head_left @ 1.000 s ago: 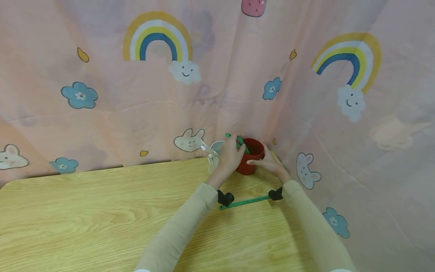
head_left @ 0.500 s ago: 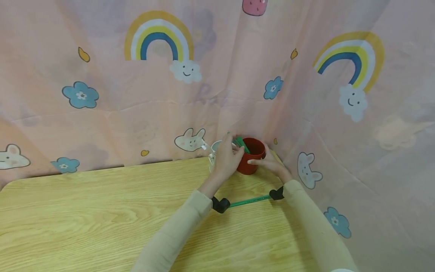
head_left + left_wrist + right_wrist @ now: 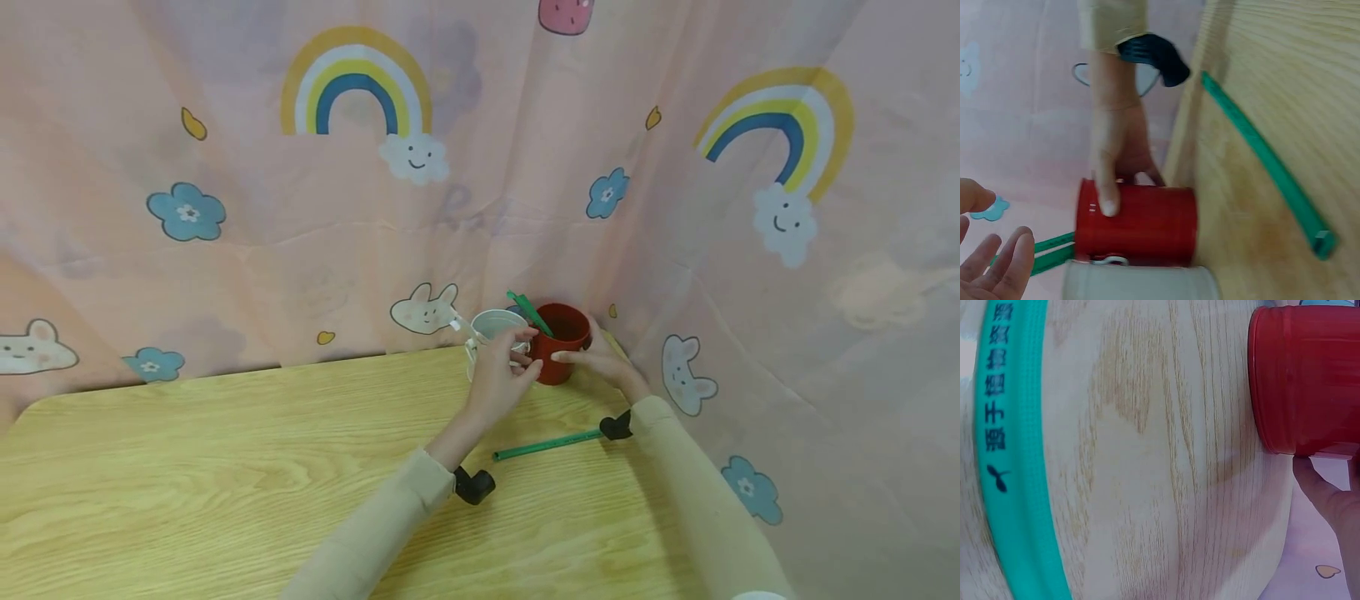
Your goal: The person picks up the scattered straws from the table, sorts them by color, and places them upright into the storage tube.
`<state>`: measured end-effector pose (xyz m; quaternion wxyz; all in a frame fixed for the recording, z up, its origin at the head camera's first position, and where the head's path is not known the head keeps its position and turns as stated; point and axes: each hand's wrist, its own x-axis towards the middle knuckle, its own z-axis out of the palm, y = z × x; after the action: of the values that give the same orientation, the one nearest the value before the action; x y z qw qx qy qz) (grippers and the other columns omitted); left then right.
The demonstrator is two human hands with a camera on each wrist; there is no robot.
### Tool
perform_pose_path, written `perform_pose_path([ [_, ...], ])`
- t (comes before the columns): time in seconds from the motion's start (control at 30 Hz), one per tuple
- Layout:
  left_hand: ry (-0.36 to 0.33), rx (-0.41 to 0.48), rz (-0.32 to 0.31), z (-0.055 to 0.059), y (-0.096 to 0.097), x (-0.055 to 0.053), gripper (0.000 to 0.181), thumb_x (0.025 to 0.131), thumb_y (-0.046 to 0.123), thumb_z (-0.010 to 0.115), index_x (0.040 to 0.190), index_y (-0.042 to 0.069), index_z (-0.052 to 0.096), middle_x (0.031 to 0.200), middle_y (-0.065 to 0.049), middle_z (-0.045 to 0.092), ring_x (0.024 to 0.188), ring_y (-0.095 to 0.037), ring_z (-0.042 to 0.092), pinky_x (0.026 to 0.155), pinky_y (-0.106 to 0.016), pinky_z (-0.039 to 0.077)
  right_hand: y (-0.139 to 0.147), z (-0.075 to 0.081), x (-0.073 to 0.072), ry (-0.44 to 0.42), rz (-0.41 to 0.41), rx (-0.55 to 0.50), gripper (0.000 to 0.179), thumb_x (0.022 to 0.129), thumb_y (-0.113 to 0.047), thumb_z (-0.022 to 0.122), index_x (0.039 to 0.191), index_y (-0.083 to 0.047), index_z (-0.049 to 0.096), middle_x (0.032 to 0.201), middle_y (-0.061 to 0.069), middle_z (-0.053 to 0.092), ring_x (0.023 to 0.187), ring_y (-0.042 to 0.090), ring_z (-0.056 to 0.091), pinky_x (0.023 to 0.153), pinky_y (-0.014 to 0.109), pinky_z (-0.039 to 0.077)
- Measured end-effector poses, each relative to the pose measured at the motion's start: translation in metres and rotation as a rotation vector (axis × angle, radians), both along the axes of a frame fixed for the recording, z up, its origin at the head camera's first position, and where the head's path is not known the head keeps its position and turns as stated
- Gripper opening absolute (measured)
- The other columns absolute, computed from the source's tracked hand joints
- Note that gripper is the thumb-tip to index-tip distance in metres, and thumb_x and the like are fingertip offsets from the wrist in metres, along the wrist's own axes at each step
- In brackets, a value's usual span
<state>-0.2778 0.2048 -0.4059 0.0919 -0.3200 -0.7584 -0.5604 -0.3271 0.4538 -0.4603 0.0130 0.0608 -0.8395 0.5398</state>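
My right hand (image 3: 600,358) holds the red bucket (image 3: 553,363) by its right side, its thumb along the wall and its fingers behind. Two green straws (image 3: 532,315) lean out of this bucket toward the upper left. The left hand (image 3: 498,375) is in front of the white bucket (image 3: 495,322), fingers loosely bent and nothing between them. In the left wrist view, the left fingertips (image 3: 1016,256) are apart from the straws, and the two buckets stand side by side. Another green straw (image 3: 547,445) lies on the table, and dark print shows on it in the right wrist view.
The wooden table (image 3: 225,467) ends at a pink patterned curtain (image 3: 247,283) behind and on the right. Both buckets stand in the table's far right corner. A white handle (image 3: 463,323) sticks out at the white bucket's left. Black wrist mounts (image 3: 474,487) hang below the sleeves.
My left hand has let go of the green straws, which now lean in the red bucket, and has drawn back toward me. The right hand stays on the bucket.
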Motion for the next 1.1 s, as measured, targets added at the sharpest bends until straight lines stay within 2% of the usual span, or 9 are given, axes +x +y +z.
perform_pose_path([
  [0.1, -0.032, -0.003, -0.032, -0.010, -0.002, 0.001, 0.035, 0.086, 0.005, 0.068, 0.120, 0.001, 0.059, 0.111, -0.015, 0.066, 0.082, -0.023, 0.069, 0.070, -0.018, 0.056, 0.001, -0.001, -0.001, 0.005, -0.011, 0.012, 0.090, 0.084, -0.015, 0.073, 0.151, -0.008, 0.014, 0.150, 0.018, 0.032, 0.139, 0.035, 0.029, 0.115, 0.061, 0.018],
  [0.17, -0.077, -0.005, -0.061, -0.018, -0.002, 0.002, 0.035, 0.086, 0.003, 0.068, 0.119, 0.000, 0.058, 0.108, -0.016, 0.066, 0.083, -0.024, 0.069, 0.071, -0.020, 0.056, 0.002, -0.001, -0.001, 0.008, -0.013, 0.003, 0.090, 0.083, -0.014, 0.074, 0.151, -0.007, 0.014, 0.149, 0.018, 0.033, 0.138, 0.035, 0.030, 0.115, 0.060, 0.019],
  [0.33, -0.205, -0.019, -0.104, -0.035, -0.003, 0.004, 0.041, 0.086, 0.004, 0.066, 0.126, 0.001, 0.054, 0.114, -0.019, 0.064, 0.091, -0.029, 0.066, 0.073, -0.023, 0.055, 0.002, -0.002, -0.001, 0.016, -0.007, -0.010, 0.090, 0.083, -0.013, 0.074, 0.151, -0.007, 0.015, 0.148, 0.018, 0.034, 0.138, 0.034, 0.031, 0.115, 0.057, 0.022],
  [0.43, -0.251, -0.026, -0.110, -0.043, -0.003, 0.005, 0.044, 0.086, 0.006, 0.068, 0.127, 0.002, 0.054, 0.115, -0.018, 0.064, 0.093, -0.031, 0.065, 0.074, -0.025, 0.055, 0.001, -0.001, -0.001, 0.012, -0.008, -0.004, 0.090, 0.083, -0.014, 0.074, 0.151, -0.008, 0.015, 0.148, 0.017, 0.034, 0.138, 0.033, 0.031, 0.115, 0.056, 0.022],
  [0.53, -0.297, -0.038, -0.121, -0.049, -0.002, 0.005, 0.048, 0.084, 0.008, 0.070, 0.128, 0.004, 0.052, 0.114, -0.015, 0.064, 0.094, -0.030, 0.064, 0.075, -0.026, 0.055, 0.000, 0.000, -0.001, 0.008, -0.010, 0.005, 0.091, 0.083, -0.015, 0.075, 0.151, -0.008, 0.015, 0.148, 0.018, 0.035, 0.137, 0.033, 0.031, 0.115, 0.056, 0.024],
  [0.73, -0.376, -0.043, -0.160, -0.058, 0.003, 0.007, 0.059, 0.082, 0.011, 0.074, 0.134, 0.003, 0.047, 0.119, -0.019, 0.060, 0.102, -0.035, 0.061, 0.082, -0.037, 0.055, 0.000, 0.002, 0.000, -0.003, -0.021, 0.017, 0.091, 0.082, -0.016, 0.075, 0.151, -0.010, 0.016, 0.148, 0.017, 0.036, 0.137, 0.032, 0.032, 0.115, 0.054, 0.026],
  [0.8, -0.397, -0.070, -0.170, -0.061, 0.006, 0.008, 0.062, 0.081, 0.012, 0.075, 0.135, 0.004, 0.046, 0.121, -0.019, 0.059, 0.105, -0.036, 0.060, 0.084, -0.038, 0.055, 0.000, 0.003, 0.000, -0.005, -0.022, 0.022, 0.091, 0.082, -0.015, 0.075, 0.151, -0.009, 0.016, 0.148, 0.017, 0.035, 0.137, 0.033, 0.032, 0.115, 0.054, 0.025],
  [0.9, -0.401, -0.142, -0.173, -0.066, 0.012, 0.009, 0.065, 0.080, 0.015, 0.077, 0.136, 0.006, 0.045, 0.122, -0.020, 0.059, 0.107, -0.036, 0.060, 0.086, -0.038, 0.054, 0.000, 0.002, 0.000, -0.004, -0.025, 0.015, 0.091, 0.082, -0.015, 0.075, 0.151, -0.009, 0.016, 0.148, 0.017, 0.036, 0.137, 0.032, 0.032, 0.115, 0.054, 0.024],
  [1.1, -0.328, -0.328, -0.166, -0.078, 0.022, 0.010, 0.065, 0.078, 0.016, 0.079, 0.135, 0.006, 0.048, 0.120, -0.015, 0.064, 0.104, -0.028, 0.063, 0.086, -0.032, 0.053, 0.000, 0.002, 0.000, -0.012, -0.027, 0.000, 0.093, 0.082, -0.016, 0.076, 0.152, -0.010, 0.014, 0.149, 0.016, 0.035, 0.139, 0.032, 0.030, 0.116, 0.055, 0.022],
])
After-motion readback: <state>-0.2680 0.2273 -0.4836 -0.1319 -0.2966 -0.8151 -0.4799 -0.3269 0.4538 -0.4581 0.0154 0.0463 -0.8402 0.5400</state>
